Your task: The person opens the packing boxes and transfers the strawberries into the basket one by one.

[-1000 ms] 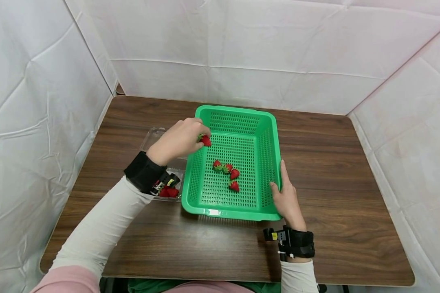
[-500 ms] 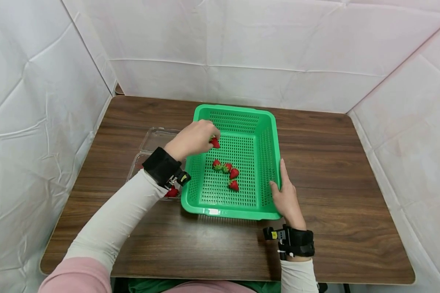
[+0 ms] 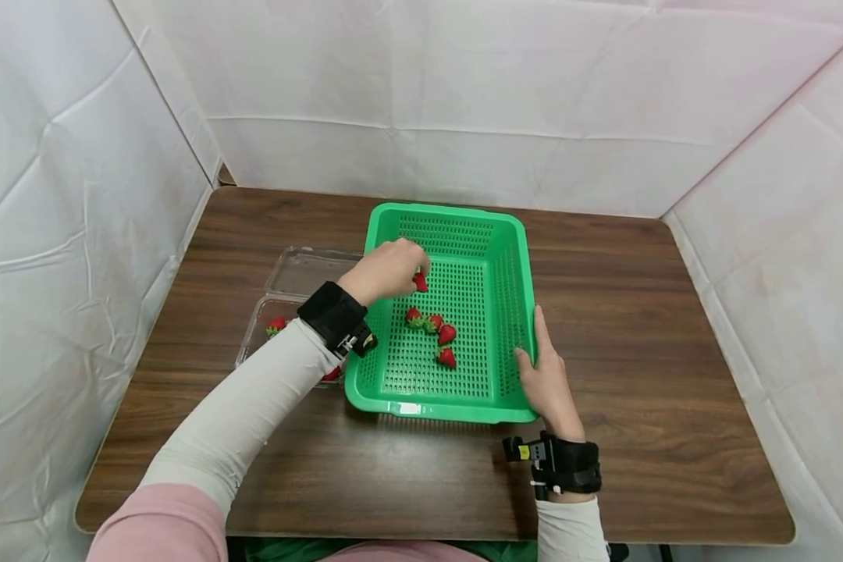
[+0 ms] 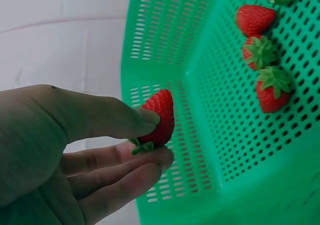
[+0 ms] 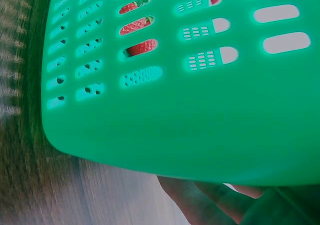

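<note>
A red strawberry (image 4: 161, 116) is pinched between the thumb and fingers of my left hand (image 3: 386, 272), its green leaves pointing down in the left wrist view. This hand hovers over the far left part of a green perforated basket (image 3: 441, 410). Several strawberries (image 3: 446, 334) lie close together on the basket floor, apart from the held one. On the basket's right side, my right hand (image 3: 549, 384) holds the wall, thumb over the rim and fingers along the outside. The right wrist view shows the basket's outer wall (image 5: 165, 135) hiding part of those fingers.
Left of the basket stands a hinged clear plastic box with its lid (image 3: 309, 269) folded back; a strawberry (image 3: 276, 325) shows inside, and my left forearm covers part of it. Everything rests on a brown wooden table (image 3: 646, 375). White sheets (image 3: 492, 86) enclose the back and sides.
My left hand has moved right and slightly nearer with its strawberry, further over the basket. More of the clear box shows behind the arm. My right hand keeps its place on the basket.
</note>
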`<state>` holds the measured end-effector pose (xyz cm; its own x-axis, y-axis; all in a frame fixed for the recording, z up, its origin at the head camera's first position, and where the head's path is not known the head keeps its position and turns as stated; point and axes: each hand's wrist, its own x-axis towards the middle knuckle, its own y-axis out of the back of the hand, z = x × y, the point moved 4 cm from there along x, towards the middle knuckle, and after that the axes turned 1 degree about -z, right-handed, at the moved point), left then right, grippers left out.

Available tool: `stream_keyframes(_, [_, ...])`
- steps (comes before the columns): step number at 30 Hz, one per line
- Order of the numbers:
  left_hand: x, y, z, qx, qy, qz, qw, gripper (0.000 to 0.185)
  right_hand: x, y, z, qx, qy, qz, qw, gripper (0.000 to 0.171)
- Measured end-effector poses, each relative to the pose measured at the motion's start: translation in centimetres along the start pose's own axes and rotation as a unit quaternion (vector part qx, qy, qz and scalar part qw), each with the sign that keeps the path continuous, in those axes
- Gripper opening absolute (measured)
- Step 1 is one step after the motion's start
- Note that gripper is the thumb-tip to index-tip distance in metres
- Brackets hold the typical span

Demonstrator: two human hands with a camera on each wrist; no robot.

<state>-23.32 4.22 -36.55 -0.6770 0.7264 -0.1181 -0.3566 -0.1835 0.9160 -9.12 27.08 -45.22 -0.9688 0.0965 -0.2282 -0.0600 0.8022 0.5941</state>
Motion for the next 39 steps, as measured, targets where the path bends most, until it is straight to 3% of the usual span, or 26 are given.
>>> stream_keyframes(6, [1.4,-1.9,0.9,0.025,-0.008,-0.028,0.9993,0.041,-0.5,-0.1,0.4,0.000,-0.012,0.000,1.000,0.077])
stream_keyframes(10, [2.3,-2.7,1.5,0.054,-0.002,-0.044,0.9976,0.046,-0.5,0.1,0.5,0.000,-0.008,0.003,1.000,0.076])
stream_keyframes(15, [3.3,-3.8,2.0,0.095,0.006,-0.076,0.9926,0.039,-0.6,0.4,0.6,0.002,-0.010,-0.001,1.000,0.076])
stream_keyframes(24, [4.6,-4.5,2.5,0.129,0.024,-0.103,0.9860,0.015,-0.5,0.8,0.4,0.000,-0.005,0.004,1.000,0.076])
stream_keyframes(39, [5.2,-6.4,2.4,0.150,0.038,-0.133,0.9790,0.016,-0.5,0.6,0.4,-0.002,-0.002,0.006,1.000,0.077])
